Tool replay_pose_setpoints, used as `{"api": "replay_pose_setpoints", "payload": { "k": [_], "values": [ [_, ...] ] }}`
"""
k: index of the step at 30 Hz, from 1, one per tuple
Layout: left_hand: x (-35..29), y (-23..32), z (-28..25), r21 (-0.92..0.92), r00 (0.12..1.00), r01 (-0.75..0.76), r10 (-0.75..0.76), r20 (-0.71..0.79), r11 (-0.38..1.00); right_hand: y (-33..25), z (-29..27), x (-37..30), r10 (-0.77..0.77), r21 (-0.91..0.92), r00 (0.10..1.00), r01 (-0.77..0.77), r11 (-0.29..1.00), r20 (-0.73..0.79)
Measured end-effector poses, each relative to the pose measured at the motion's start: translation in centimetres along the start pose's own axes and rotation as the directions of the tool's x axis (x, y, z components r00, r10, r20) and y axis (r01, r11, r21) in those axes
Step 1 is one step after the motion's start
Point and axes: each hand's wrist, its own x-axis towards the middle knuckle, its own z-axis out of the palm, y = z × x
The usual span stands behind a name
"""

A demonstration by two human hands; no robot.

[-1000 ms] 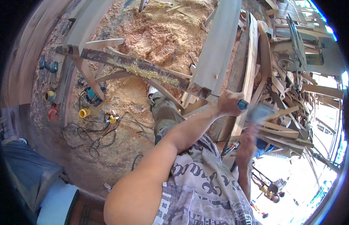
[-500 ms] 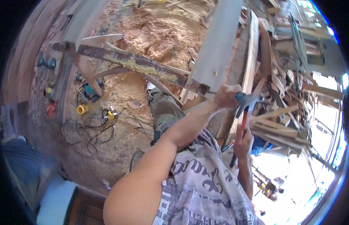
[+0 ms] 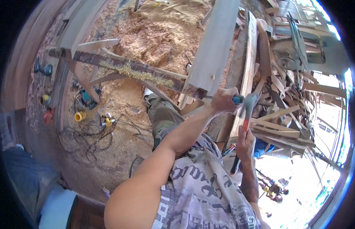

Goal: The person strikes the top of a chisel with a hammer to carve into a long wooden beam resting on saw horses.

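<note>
My left hand [image 3: 224, 100] is closed round a tool whose blue handle end [image 3: 238, 99] sticks out to the right; it looks like a chisel. Its blade is hidden by my hand. Just in front of that hand lies the near end of a long, pale wooden beam [image 3: 215, 47], with a small mark or hole near its end. In my right hand [image 3: 245, 144] is a claw hammer [image 3: 246, 126], gripped by its orange and black handle. The hammer's head is close beside the blue handle end; whether they touch, I cannot tell.
A dark, shaving-covered crosspiece [image 3: 127, 71] bears the beam. Wood shavings [image 3: 150, 42] cover the ground beyond. A teal power tool [image 3: 87, 97], cables [image 3: 99, 139] and a yellow connector [image 3: 80, 116] lie at left. Offcuts [image 3: 280, 122] are heaped at right. Another person's clothed leg [image 3: 26, 168] shows at lower left.
The hammer has shifted and turned in my right hand, its head a little lower and more edge-on to view. My left hand keeps its grip near the beam's end. The whole view has shifted slightly.
</note>
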Motion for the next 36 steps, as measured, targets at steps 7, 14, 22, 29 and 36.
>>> {"api": "replay_pose_setpoints", "payload": {
  "k": [7,14,22,29,36],
  "values": [
    [0.7,-0.3,0.2,-0.004,0.99,0.122,-0.122,-0.067,0.993,2.6,-12.7,-4.1,-0.176,0.319,0.776,0.439,0.84,-0.605],
    [-0.5,-0.7,-0.2,0.24,0.998,0.031,-0.042,0.04,0.97,4.9,2.9,-1.8,-0.065,-0.129,0.991,0.05,0.99,-0.119],
    [0.3,-0.4,0.2,0.041,0.989,0.109,-0.104,-0.108,0.993,-1.6,-9.9,-1.6,-0.187,0.372,0.754,0.505,0.779,-0.63],
    [0.9,-1.2,-0.4,0.06,0.993,0.101,-0.097,-0.073,0.993,0.3,2.1,1.8,-0.063,-0.031,0.994,0.06,0.998,-0.09],
    [1.8,-1.5,2.3,0.139,0.964,0.263,-0.266,0.0,0.955,4.0,0.7,-0.1,0.107,0.283,0.978,-0.053,0.958,-0.179]
  ]
}}
